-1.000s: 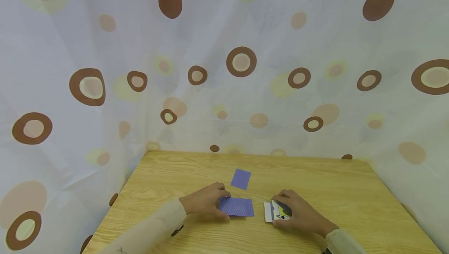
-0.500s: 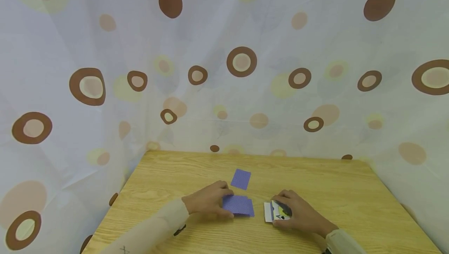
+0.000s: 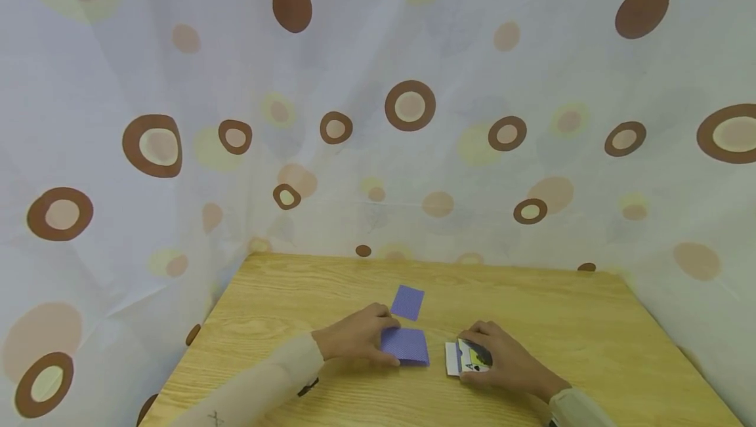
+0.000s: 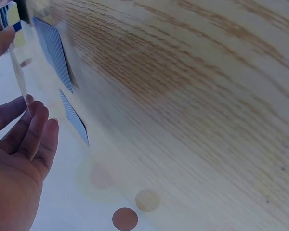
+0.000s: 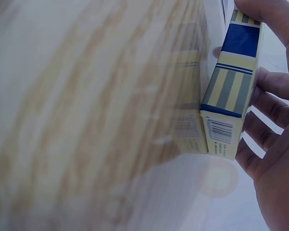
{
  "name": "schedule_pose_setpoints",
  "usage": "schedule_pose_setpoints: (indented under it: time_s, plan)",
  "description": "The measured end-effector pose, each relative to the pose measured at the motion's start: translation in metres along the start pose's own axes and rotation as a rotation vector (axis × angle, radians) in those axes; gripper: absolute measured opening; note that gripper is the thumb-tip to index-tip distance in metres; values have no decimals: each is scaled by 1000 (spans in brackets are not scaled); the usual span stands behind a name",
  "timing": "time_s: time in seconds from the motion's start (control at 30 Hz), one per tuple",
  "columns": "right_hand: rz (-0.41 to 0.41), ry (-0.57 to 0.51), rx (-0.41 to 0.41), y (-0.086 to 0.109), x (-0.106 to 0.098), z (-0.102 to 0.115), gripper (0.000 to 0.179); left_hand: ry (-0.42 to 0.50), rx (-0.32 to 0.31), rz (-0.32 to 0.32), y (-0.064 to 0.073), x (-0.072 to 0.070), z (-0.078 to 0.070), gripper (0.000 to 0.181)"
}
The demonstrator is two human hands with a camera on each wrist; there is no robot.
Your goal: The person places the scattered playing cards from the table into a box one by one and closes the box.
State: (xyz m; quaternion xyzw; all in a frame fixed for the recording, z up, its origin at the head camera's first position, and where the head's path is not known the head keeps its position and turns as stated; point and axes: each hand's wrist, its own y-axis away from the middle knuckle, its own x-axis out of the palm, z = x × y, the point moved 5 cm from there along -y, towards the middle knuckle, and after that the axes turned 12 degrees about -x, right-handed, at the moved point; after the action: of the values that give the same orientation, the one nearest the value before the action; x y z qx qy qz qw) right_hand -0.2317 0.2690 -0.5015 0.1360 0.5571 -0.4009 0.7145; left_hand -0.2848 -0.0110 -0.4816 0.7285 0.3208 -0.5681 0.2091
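My left hand (image 3: 354,335) pinches a blue-backed playing card (image 3: 404,347) by its long edges, between thumb and fingertips. In the left wrist view this held card (image 4: 19,77) appears nearly edge-on, raised off the table. Close by, another blue-backed card (image 4: 54,50) lies on the wood, mostly covered in the head view by the held one. A further single card (image 3: 407,302) lies face down beyond the left hand. On the right, my right hand (image 3: 510,361) grips a card box (image 5: 231,72) resting on the table, its white flap (image 3: 451,359) sticking out to the left.
The wooden table (image 3: 295,283) has a light grain and a shiny surface. A white curtain (image 3: 354,53) with brown and beige dots hangs behind it and along both sides.
My left hand has slid a little to the right with its card, which now overlaps the lying card almost fully. The right hand and box stay put; the head view shifts slightly.
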Motion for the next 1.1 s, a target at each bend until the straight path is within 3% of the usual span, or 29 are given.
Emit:
schedule_pose_setpoints:
  time_s: [0.33, 0.87, 1.1]
  plan:
    - [7, -12, 9, 1, -1, 0, 72, -46, 15, -13, -6, 1, -10, 71]
    - [-10, -1, 7, 3, 0, 1, 72, -32, 59, -19, -15, 6, -22, 71]
    - [-11, -3, 5, 4, 2, -2, 74, -29, 40, 6, -17, 4, -30, 70]
